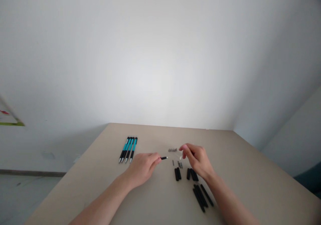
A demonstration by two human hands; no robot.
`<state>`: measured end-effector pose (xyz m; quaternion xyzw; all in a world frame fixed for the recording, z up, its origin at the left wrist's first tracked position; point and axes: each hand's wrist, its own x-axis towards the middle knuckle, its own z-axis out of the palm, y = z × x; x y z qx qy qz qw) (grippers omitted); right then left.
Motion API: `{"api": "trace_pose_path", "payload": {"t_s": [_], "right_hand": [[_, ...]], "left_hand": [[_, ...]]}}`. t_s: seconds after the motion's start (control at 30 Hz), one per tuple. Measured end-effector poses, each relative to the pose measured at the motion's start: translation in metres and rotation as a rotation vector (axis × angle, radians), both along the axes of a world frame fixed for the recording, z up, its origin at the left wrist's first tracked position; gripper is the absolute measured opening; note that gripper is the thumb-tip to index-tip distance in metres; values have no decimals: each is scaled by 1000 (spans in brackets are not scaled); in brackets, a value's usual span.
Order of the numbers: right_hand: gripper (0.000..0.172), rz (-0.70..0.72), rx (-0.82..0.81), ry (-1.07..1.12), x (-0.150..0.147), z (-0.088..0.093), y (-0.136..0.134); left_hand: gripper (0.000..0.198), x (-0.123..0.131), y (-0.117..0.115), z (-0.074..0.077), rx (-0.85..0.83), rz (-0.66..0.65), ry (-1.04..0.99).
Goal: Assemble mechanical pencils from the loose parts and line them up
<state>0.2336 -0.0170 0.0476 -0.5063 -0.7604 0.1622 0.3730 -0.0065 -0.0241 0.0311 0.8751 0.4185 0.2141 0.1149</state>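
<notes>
My left hand (143, 167) is closed around a pen part; its black end (164, 158) with a thin pale tip sticks out to the right of the fingers. The rest of that part is hidden in the hand. Across from it, my right hand (198, 158) has its thumb and forefinger curled together, and whatever is between them is too small to tell. Just under those fingertips shows a small white piece (180, 157). Small metal springs or tips (172, 150) lie in a row beyond the hands. Short grey pieces (180, 165) lie between the hands, nearer me.
Several turquoise and black pens (128, 149) lie side by side at the left. Short black grips (178, 174) and more black pieces (193, 174) lie near my right wrist, with long black barrels (202, 196) closer to me. The beige table (150, 205) meets a white wall.
</notes>
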Motion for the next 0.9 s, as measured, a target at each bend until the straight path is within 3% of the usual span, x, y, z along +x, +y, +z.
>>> {"api": "trace_pose_path", "payload": {"t_s": [0.17, 0.3, 0.43, 0.53, 0.63, 0.77, 0.9], "right_hand": [[46, -55, -17, 35, 7, -1, 3], [42, 7, -61, -12, -1, -3, 2], [15, 160, -125, -210, -3, -2, -1], [31, 231, -224, -346, 0, -4, -4], [41, 229, -273, -405, 2, -5, -6], [36, 225, -290, -432, 2, -5, -7], [32, 232, -280, -424, 1, -5, -7]], "left_hand": [[18, 2, -3, 5, -61, 48, -22], [31, 2, -3, 2, -19, 9, -16], [27, 2, -3, 3, -71, 18, -24], [17, 2, -4, 4, -123, 21, -61], [21, 2, -4, 2, -96, -8, -73], [32, 2, -2, -2, -61, -24, -53], [20, 2, -2, 0, -109, -5, -83]]}}
